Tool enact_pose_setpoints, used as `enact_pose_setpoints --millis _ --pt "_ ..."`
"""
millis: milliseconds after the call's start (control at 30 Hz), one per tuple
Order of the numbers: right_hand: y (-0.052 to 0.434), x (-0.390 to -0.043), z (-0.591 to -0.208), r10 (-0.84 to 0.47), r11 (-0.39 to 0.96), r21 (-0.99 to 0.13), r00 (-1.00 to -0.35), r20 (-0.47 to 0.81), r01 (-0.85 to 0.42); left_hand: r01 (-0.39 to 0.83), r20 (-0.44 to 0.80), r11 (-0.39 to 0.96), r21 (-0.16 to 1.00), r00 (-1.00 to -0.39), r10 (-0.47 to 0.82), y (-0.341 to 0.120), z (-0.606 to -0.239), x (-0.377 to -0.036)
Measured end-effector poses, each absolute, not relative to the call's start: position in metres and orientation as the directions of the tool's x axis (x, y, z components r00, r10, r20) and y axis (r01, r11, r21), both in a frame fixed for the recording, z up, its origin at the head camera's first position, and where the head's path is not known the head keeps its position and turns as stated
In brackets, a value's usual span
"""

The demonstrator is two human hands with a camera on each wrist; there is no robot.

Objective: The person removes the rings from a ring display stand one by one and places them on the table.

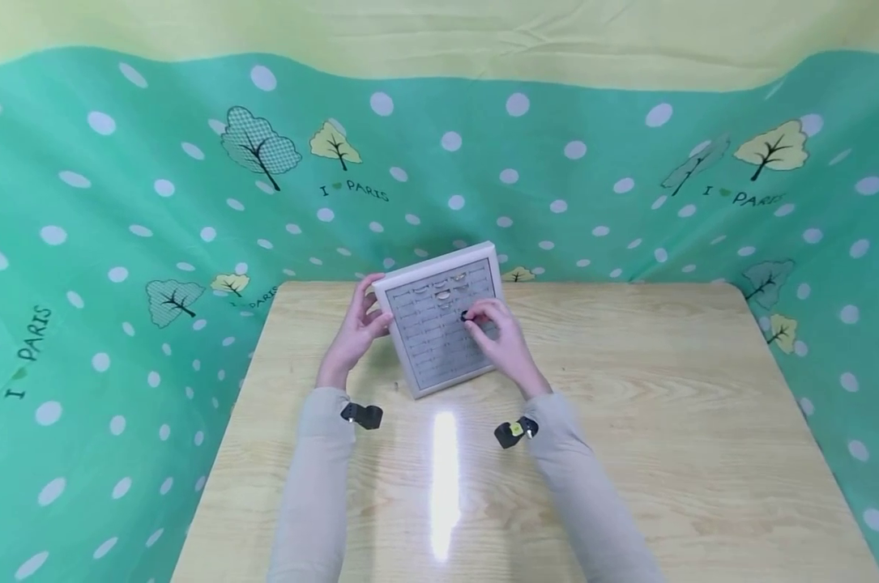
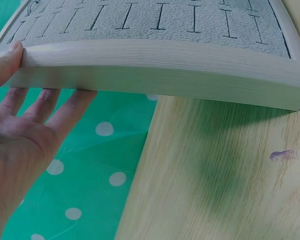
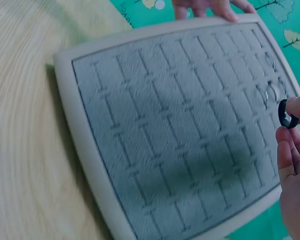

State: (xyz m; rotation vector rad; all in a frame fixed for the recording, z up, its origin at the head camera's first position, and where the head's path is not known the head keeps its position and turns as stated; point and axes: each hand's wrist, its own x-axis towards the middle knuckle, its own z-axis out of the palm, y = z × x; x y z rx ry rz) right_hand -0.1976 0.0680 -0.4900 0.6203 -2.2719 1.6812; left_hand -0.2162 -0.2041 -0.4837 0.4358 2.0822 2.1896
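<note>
Ring tray (image 1: 439, 324), tilted at frame centre on the wooden table (image 1: 665, 421), is gripped at its edge by the left hand (image 1: 355, 336). Right hand (image 1: 505, 340) pinches a black ring (image 3: 288, 114) over its slots, near silver rings (image 1: 445, 290).

a grey slotted ring tray (image 1: 439, 340) stands tilted on the table, a black ring (image 3: 288, 114) pinched over it.

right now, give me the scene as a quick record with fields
surface: wooden table, green dotted cloth behind it
tray: grey slotted ring tray, tilted up off the table
left hand: holds the tray's left edge, thumb on top, fingers under
right hand: over the tray, pinches a black ring
rings in tray: a few near the top rows, count unclear
wrists: a small camera on each
</note>
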Motion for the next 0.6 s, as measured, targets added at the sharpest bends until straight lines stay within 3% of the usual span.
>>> enact_pose_setpoints --millis 400,600 --pt "0.112 -0.189 -0.52 -0.08 0.245 -0.901 -0.934 0.348 -0.357 0.126 0.135 -0.052 0.991 -0.957 0.256 -0.201 -0.483 -0.215" --pt "0.127 -0.172 -0.505 -0.039 0.285 -0.905 -0.947 0.319 -0.317 0.121 0.13 -0.048 0.991 -0.957 0.261 -0.203 -0.482 -0.214"
